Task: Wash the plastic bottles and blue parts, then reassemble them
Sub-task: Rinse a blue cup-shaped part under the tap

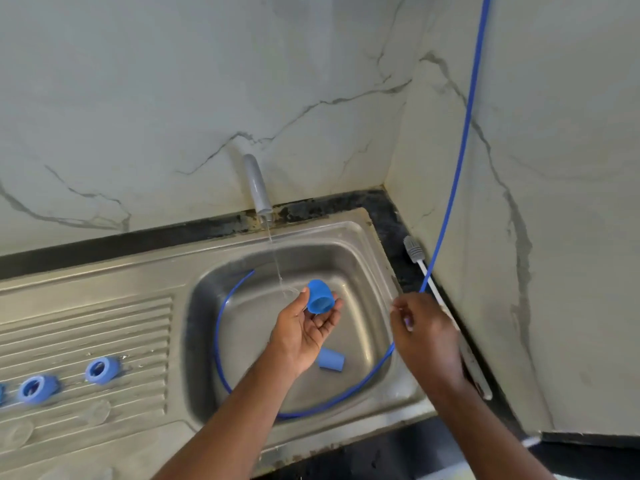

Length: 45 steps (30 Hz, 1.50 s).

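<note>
Left grip (304, 327): palm up over the steel sink (349, 244), thumb and fingertips closed lightly on 1 blue cap (320, 297), open end facing the camera. Remaining fingers were only loosely curled.

Tap (257, 185): 1, on the wall beyond the left grip, running. Its thin water stream (277, 268) fell just to the thumb side of the cap; contact with the cap could not be confirmed.

Right grip (424, 337): fingers curled, knuckles up, over the sink's right edge. 1 blue tube (464, 133) came down the wall into the top of this grip and came out below it, so it was taken as held. The tube then looped round the basin floor beneath both grips.

Loose in the basin: 1 blue sleeve (331, 359), on its side just below the left wrist.

Drainboard (86, 327), well to the left of the left grip:
- 2 blue rings in full view (103, 370) (36, 389)
- 1 more blue piece (1, 393), cut off by the frame edge
- 2 faint clear plastic items (97, 412) (15, 434) nearer the camera, shape not resolvable

Bench (388, 209): 1 bottle brush (414, 251), grey head beyond the right grip, white handle passing behind it.
</note>
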Tool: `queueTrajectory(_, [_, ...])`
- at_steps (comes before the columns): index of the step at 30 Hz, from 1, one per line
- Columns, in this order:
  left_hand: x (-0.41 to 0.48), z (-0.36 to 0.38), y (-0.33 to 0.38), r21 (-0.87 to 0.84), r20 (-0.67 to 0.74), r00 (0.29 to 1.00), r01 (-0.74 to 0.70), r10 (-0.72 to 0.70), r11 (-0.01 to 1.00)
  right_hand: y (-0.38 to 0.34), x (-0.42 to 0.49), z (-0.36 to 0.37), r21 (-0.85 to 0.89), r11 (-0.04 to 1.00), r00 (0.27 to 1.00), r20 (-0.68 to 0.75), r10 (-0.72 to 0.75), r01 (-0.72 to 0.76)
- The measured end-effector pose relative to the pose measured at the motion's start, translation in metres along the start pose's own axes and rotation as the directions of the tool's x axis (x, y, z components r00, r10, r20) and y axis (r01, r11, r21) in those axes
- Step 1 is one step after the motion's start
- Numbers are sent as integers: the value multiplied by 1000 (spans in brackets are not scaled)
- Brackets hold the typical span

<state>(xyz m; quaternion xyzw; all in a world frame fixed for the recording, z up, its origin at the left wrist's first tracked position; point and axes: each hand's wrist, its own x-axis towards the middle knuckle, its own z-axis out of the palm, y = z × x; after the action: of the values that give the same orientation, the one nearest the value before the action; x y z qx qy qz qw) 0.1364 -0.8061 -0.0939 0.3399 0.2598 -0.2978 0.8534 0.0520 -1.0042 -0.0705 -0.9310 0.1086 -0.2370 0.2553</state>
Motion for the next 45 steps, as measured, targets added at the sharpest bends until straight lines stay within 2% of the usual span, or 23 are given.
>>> queueTrajectory(2, [9, -9, 17, 16, -58, 997, -43, 44, 999, -38, 19, 23, 159, 985, 990, 134, 38, -59])
queueTrajectory(3, [14, -12, 27, 32, -88, 994, -64, 66, 997, -53, 32, 40, 253, 953, 965, 239, 108, -169])
queueTrajectory(5, [20, -14, 45, 90, -117, 987, -99, 110, 991, -72, 59, 77, 407, 792, 841, 489, 233, -455])
queueTrajectory(6, [24, -19, 62, 130, -134, 980, -128, 146, 983, -87, 77, 102, 462, 687, 771, 594, 229, -560])
queueTrajectory(8, [30, -17, 81, 243, -147, 970, -155, 194, 958, -102, 101, 132, 487, 573, 688, 698, 199, -660])
queueTrajectory(11, [43, -24, 116, 340, -174, 945, -206, 277, 918, -133, 126, 164, 456, 545, 604, 788, 121, -704])
queueTrajectory(13, [51, -28, 131, 335, -193, 929, -241, 316, 911, -144, 137, 176, 452, 526, 590, 798, 124, -721])
queueTrajectory(17, [63, -23, 137, 285, -193, 925, -265, 326, 921, -148, 148, 188, 475, 482, 620, 758, 200, -736])
queueTrajectory(20, [68, -18, 134, 248, -205, 923, -273, 326, 929, -146, 145, 187, 501, 576, 713, 665, 222, -646])
queueTrajectory(22, [69, -17, 132, 223, -229, 932, -231, 281, 947, -141, 138, 179, 503, 630, 757, 615, 220, -592])
queueTrajectory(27, [70, -22, 131, 257, -182, 968, -125, 175, 958, -125, 124, 169, 545, 625, 760, 638, 123, -558])
queueTrajectory(30, [68, -23, 132, 269, -135, 969, -166, 208, 949, -127, 120, 168, 539, 635, 746, 660, 90, -554])
queueTrajectory(32, [67, -27, 131, 299, -116, 958, -217, 261, 929, -129, 120, 168, 562, 506, 700, 703, 126, -654])
queueTrajectory(34, [65, -31, 131, 330, -100, 943, -270, 318, 905, -128, 121, 170, 523, 344, 599, 782, 170, -780])
queueTrajectory(35, [65, -34, 132, 354, -91, 936, -290, 342, 889, -127, 121, 171, 474, 322, 543, 820, 177, -820])
queueTrajectory(37, [65, -37, 133, 397, -65, 930, -308, 361, 864, -124, 122, 175, 382, 363, 463, 871, 167, -850])
queueTrajectory(38, [65, -39, 133, 394, -56, 933, -307, 356, 866, -123, 123, 177, 358, 393, 447, 879, 163, -847])
queueTrajectory(40, [65, -40, 132, 349, -55, 940, -298, 337, 888, -126, 126, 176, 351, 426, 452, 877, 163, -834])
queueTrajectory(43, [65, -35, 127, 302, -100, 948, -261, 303, 917, -128, 131, 179, 382, 487, 529, 823, 207, -785])
queueTrajectory(45, [65, -28, 122, 287, -157, 956, -196, 248, 938, -127, 132, 182, 411, 489, 573, 783, 242, -769])
